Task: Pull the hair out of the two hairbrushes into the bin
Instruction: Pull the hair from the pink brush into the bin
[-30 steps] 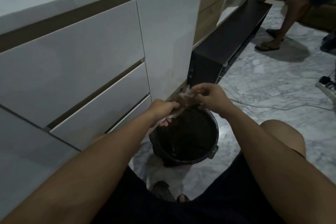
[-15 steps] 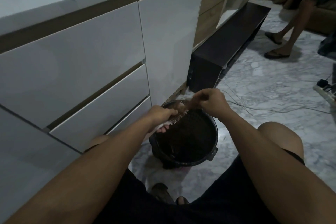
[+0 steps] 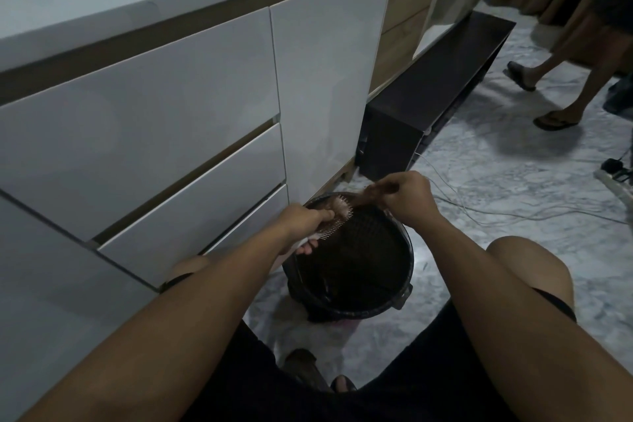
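A black mesh bin (image 3: 387,298) stands on the marble floor between my knees. My left hand (image 3: 305,221) is shut on a hairbrush (image 3: 337,214) with pale bristles, held over the bin's far left rim. My right hand (image 3: 406,197) pinches a brown tuft of hair (image 3: 368,197) that stretches from the brush bristles toward my fingers, above the bin's back rim. Only one brush is in view.
White drawer fronts (image 3: 164,134) rise close on the left. A dark low cabinet (image 3: 431,96) sits behind the bin. Thin cables (image 3: 496,212) trail over the floor at the right. Another person's legs in sandals (image 3: 555,96) are at the far right, by a power strip (image 3: 615,175).
My right hand has drawn the tuft of hair away from the brush, up and to the right. The other person has stepped further right.
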A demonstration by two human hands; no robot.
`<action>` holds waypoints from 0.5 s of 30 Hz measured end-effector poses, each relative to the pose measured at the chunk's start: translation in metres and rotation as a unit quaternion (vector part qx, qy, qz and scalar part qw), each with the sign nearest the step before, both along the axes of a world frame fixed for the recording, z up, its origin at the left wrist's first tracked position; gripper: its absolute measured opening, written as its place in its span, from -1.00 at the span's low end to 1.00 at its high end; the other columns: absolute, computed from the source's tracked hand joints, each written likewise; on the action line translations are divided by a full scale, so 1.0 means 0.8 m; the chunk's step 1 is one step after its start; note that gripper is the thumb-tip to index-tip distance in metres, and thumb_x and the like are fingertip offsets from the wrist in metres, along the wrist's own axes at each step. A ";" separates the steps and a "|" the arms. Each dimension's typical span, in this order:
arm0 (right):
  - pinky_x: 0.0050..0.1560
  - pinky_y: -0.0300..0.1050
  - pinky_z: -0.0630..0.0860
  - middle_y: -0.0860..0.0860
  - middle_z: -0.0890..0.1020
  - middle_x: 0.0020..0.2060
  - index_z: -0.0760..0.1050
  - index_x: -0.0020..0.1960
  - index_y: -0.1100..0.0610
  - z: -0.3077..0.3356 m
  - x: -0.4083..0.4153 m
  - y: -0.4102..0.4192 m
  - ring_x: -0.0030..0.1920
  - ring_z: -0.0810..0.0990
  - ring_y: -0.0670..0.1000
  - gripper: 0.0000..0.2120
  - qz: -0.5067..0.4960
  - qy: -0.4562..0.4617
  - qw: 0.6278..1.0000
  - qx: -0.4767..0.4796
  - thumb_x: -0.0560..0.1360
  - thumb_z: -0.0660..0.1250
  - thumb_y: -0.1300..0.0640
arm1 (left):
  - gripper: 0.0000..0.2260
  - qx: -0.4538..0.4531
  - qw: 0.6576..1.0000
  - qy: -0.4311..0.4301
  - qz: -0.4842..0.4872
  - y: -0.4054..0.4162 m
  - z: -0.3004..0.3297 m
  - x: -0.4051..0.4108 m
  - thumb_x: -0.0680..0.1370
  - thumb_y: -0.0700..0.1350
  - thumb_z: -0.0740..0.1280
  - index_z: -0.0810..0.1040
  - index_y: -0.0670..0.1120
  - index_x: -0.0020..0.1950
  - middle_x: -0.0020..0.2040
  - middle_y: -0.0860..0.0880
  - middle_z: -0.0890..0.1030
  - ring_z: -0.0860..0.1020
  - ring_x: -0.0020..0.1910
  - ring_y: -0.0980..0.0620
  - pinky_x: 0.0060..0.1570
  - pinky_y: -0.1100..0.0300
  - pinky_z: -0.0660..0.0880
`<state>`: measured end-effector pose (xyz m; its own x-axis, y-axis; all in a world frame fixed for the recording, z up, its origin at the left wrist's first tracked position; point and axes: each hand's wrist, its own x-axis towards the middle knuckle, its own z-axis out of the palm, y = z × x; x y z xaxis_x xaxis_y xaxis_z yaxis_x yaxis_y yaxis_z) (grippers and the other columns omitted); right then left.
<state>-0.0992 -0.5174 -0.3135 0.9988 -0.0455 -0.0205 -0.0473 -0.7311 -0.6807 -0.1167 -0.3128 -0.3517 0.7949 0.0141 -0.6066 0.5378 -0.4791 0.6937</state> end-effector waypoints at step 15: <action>-0.01 -0.30 0.41 -0.04 0.62 0.02 0.65 0.13 0.08 -0.009 -0.014 0.023 0.00 0.56 -0.09 -0.65 0.135 -0.009 0.991 -0.010 0.36 0.54 0.09 | -0.77 -0.098 0.995 0.027 -0.001 -0.015 0.013 0.001 0.53 -0.07 0.27 0.54 -0.23 -0.15 -0.37 -0.16 0.59 0.50 -0.58 0.00 -0.60 0.25 0.36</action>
